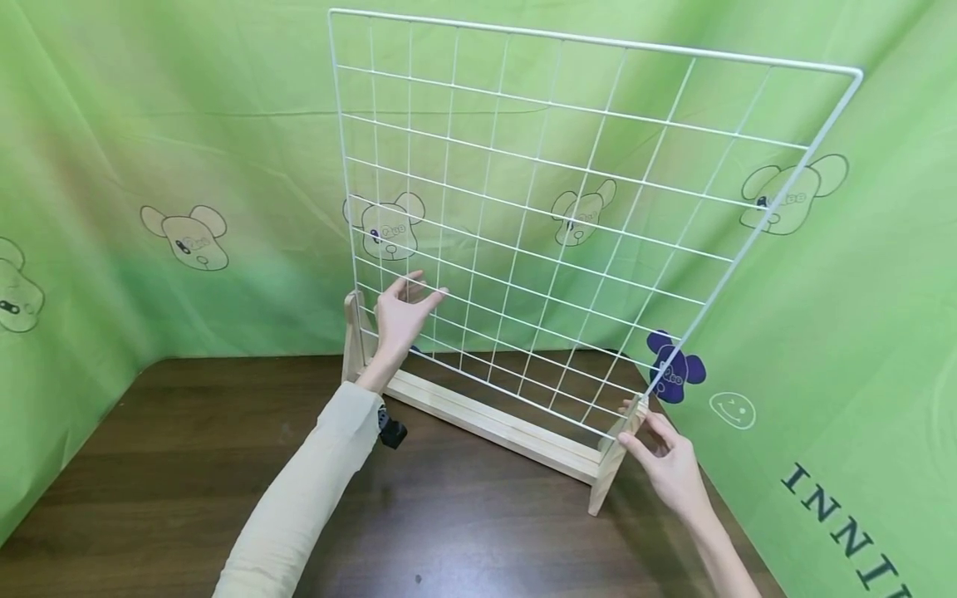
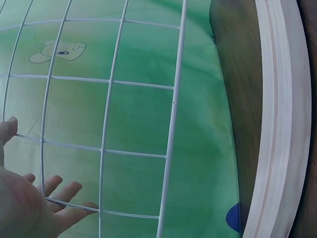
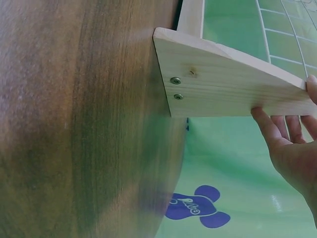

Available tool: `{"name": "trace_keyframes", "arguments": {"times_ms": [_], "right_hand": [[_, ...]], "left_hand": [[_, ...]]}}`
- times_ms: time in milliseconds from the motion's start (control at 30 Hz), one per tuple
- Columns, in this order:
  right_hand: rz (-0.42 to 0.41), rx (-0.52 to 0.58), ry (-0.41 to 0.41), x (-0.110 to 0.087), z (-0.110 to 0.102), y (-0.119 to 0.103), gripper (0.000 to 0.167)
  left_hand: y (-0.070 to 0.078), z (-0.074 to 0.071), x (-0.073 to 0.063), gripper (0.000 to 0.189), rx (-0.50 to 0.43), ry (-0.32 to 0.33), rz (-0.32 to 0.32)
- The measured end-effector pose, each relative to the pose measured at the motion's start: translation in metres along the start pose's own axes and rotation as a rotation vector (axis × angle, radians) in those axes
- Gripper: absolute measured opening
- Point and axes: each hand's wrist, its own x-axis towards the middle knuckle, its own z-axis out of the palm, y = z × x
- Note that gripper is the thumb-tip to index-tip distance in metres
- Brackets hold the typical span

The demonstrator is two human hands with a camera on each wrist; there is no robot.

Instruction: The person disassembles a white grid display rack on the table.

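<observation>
A white wire grid panel [image 1: 557, 35] stands upright in a pale wooden stand with a long crossbar [image 1: 486, 422]. My left hand [image 1: 399, 320] is at the panel's lower left, near the left wooden leg [image 1: 351, 340]. Its fingers are spread, with fingertips by the wires; in the left wrist view one finger lies along a wire [image 2: 74, 204], though contact is unclear. At the lower right corner my right hand [image 1: 673, 465] pinches the upper part of the right wooden leg [image 1: 607, 477] between thumb and fingers. Two screw heads [image 3: 176, 88] show on that leg's outer face.
Everything stands on a dark brown wooden table [image 1: 187, 465]. Green curtains [image 1: 247, 149] printed with cartoon bear heads hang behind it and along both sides. A small black device [image 1: 392, 428] is strapped on the left wrist.
</observation>
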Motion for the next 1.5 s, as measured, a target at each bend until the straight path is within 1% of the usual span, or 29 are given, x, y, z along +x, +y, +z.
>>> {"name": "trace_keyframes", "arguments": {"times_ms": [200,400,667,833,933,1000,1200,1500], "right_hand": [[-0.021,-0.016,-0.006,-0.001,0.001,0.002,0.044],[-0.014,-0.004,-0.007,-0.002,0.001,0.003,0.044],[-0.005,0.008,-0.007,-0.003,0.0,0.004,0.044],[0.008,0.001,0.003,-0.002,0.0,0.003,0.043],[0.001,0.004,0.01,-0.001,0.0,0.001,0.042],[-0.002,0.021,0.01,-0.001,-0.001,-0.001,0.042],[0.0,0.059,0.002,-0.001,-0.002,-0.001,0.043],[-0.003,0.061,0.012,-0.002,-0.002,0.002,0.043]], "left_hand": [[0.0,-0.001,-0.001,0.061,-0.028,-0.002,-0.019],[0.002,0.0,0.001,0.061,-0.002,0.009,-0.012],[0.003,0.001,0.002,0.059,0.007,0.006,-0.027],[0.008,0.001,0.004,0.059,0.021,0.019,-0.012],[0.014,0.001,0.007,0.059,0.022,0.011,0.002],[0.017,0.001,0.008,0.059,0.015,0.003,-0.001],[0.019,0.0,0.011,0.057,0.027,0.011,-0.029],[0.02,0.0,0.01,0.057,0.03,0.015,-0.019]]}}
